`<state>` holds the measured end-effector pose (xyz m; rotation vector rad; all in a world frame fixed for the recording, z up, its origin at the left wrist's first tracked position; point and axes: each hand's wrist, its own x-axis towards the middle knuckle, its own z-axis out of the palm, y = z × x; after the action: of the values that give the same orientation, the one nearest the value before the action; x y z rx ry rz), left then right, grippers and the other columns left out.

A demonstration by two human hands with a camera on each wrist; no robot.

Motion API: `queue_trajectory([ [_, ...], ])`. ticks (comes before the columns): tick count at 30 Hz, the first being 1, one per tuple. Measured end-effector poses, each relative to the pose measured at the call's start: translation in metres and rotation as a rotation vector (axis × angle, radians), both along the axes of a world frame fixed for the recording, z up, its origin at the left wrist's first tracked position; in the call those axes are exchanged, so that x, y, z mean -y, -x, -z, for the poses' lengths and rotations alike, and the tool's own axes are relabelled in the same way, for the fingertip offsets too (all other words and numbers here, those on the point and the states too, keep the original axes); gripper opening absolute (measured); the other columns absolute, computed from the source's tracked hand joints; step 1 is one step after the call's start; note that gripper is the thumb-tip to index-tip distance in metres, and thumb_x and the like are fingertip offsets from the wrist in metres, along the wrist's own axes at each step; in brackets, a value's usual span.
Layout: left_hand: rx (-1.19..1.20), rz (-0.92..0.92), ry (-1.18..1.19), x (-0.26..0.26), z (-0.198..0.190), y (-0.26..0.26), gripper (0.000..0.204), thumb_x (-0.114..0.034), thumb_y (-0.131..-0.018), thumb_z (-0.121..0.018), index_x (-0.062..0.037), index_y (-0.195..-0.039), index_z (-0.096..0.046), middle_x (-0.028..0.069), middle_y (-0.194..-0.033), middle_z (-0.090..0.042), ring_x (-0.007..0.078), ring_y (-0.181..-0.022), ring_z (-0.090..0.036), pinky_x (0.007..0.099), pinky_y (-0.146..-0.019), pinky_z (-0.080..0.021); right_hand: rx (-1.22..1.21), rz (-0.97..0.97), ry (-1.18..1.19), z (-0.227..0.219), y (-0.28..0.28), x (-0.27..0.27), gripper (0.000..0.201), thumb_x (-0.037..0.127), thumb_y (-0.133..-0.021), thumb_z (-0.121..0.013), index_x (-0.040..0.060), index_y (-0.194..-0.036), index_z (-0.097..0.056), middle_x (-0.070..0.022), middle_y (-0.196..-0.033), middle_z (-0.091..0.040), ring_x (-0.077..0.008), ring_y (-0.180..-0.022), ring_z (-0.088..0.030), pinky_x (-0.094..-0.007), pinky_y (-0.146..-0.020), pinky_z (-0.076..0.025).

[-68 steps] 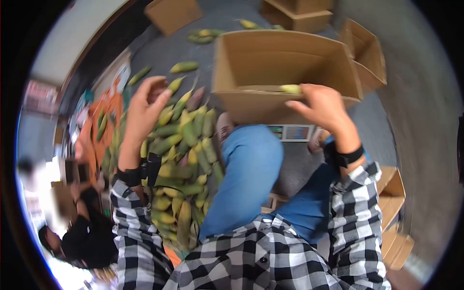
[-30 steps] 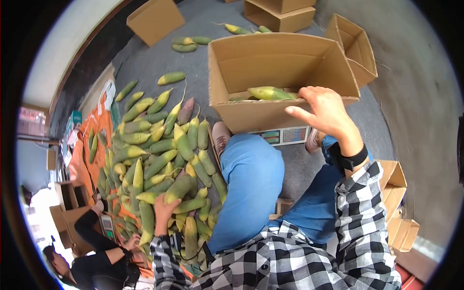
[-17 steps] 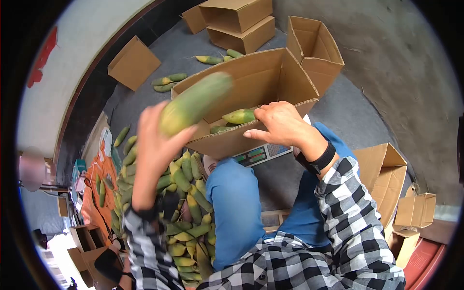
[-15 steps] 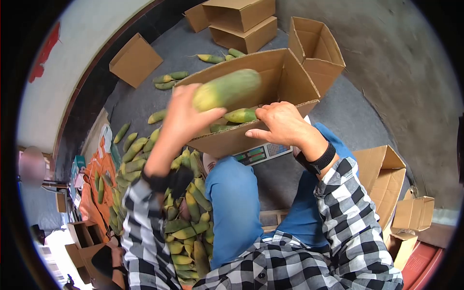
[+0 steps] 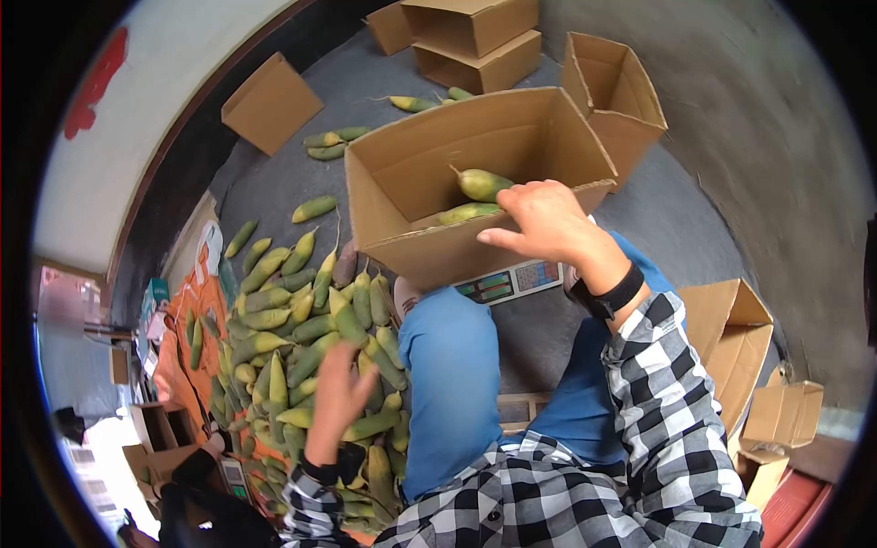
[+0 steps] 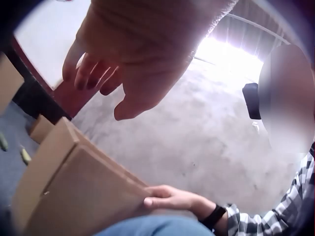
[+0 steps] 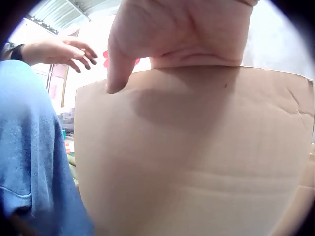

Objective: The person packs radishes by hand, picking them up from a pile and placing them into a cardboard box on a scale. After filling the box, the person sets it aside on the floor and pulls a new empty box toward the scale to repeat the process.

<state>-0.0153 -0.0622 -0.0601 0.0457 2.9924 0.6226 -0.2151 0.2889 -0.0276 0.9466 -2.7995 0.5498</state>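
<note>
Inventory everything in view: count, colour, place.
Large box: one, brown, centre
Boxed vegetables: at least two, green/yellow, inside large box
Loose vegetables: too many to count, mostly green/yellow, left and behind box
Other boxes: several, brown, scattered around
Keypad device: one, white, at large box's base
Sheet: one, orange, left
Floor: one, grey, throughout
Other person: one, black clothing, lower left
Jeans: one pair, blue, lower centre
Sleeves: two, black/white checked, both arms
Left hand: one, over loose vegetables, holding nothing
Right hand: one, gripping large box's wall

Right hand [image 7: 179, 32] against a cardboard box [image 7: 197, 147], left hand [image 7: 59, 51] well apart
</note>
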Motion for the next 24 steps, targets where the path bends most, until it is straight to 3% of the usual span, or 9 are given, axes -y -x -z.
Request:
queue_trajectory([
  [1,0.205,0.003,0.05,0.003,0.019,-0.022,0.046,-0.027,-0.081,-0.074,0.0,-0.113,-0.057,0.0188,-0.111,-0.059,0.039,-0.105,-0.058,0.0453,-0.089,-0.047,-0.004,-0.023,-0.007,-0.002,-0.001,0.0,0.049,0.05,-0.084,-0.064,0.001,-0.078,-0.062,-0.0175,-0.075,-0.064,-0.037,-0.078,-0.064,-0.0464,-0.073,-0.049],
  [3,0.426,0.148,0.42,0.004,0.05,-0.06,0.045,-0.034,-0.079,-0.074,-0.0031,-0.108,-0.058,0.0155,-0.106,-0.06,0.0383,-0.095,-0.061,0.047,-0.081,-0.05,0.047,0.018,-0.049,-0.005,-0.003,0.002,0.05,0.05,-0.085,-0.063,0.0007,-0.077,-0.062,-0.0175,-0.074,-0.064,-0.0376,-0.076,-0.063,-0.0469,-0.071,-0.049],
  [6,0.632,0.099,0.339,0.011,0.085,-0.093,0.05,-0.039,-0.078,-0.073,-0.0042,-0.11,-0.057,0.0172,-0.105,-0.06,0.0376,-0.096,-0.062,0.0486,-0.081,-0.05,0.028,-0.009,-0.034,-0.006,-0.001,0.0,0.051,0.05,-0.086,-0.062,0.0002,-0.075,-0.06,-0.0185,-0.073,-0.063,-0.0384,-0.074,-0.062,-0.0473,-0.068,-0.048],
  [13,0.333,0.027,0.282,0.013,0.107,-0.098,0.044,-0.032,-0.078,-0.075,-0.0062,-0.109,-0.056,0.0148,-0.099,-0.059,0.0349,-0.092,-0.061,0.0462,-0.073,-0.05,0.133,0.076,-0.055,-0.021,-0.006,0.008,0.051,0.05,-0.093,-0.054,0.0014,-0.079,-0.063,-0.0193,-0.074,-0.062,-0.0396,-0.075,-0.061,-0.0467,-0.066,-0.046],
  [18,0.434,-0.046,0.224,0.001,0.124,-0.097,0.042,-0.031,-0.077,-0.075,-0.0055,-0.107,-0.06,0.0142,-0.105,-0.062,0.0316,-0.099,-0.061,0.0474,-0.08,-0.046,0.176,0.08,-0.12,-0.025,-0.007,0.017,0.049,0.047,-0.095,-0.051,0.0006,-0.083,-0.061,-0.0196,-0.078,-0.062,-0.0386,-0.08,-0.06,-0.0442,-0.071,-0.045],
  [24,0.544,0.054,0.146,-0.016,0.133,-0.083,0.04,-0.029,-0.08,-0.072,-0.0042,-0.109,-0.058,0.015,-0.107,-0.061,0.0333,-0.104,-0.059,0.0469,-0.086,-0.044,0.208,0.177,-0.162,-0.03,-0.011,0.019,0.048,0.045,-0.095,-0.052,-0.0003,-0.086,-0.062,-0.02,-0.079,-0.062,-0.038,-0.079,-0.06,-0.0434,-0.072,-0.045],
])
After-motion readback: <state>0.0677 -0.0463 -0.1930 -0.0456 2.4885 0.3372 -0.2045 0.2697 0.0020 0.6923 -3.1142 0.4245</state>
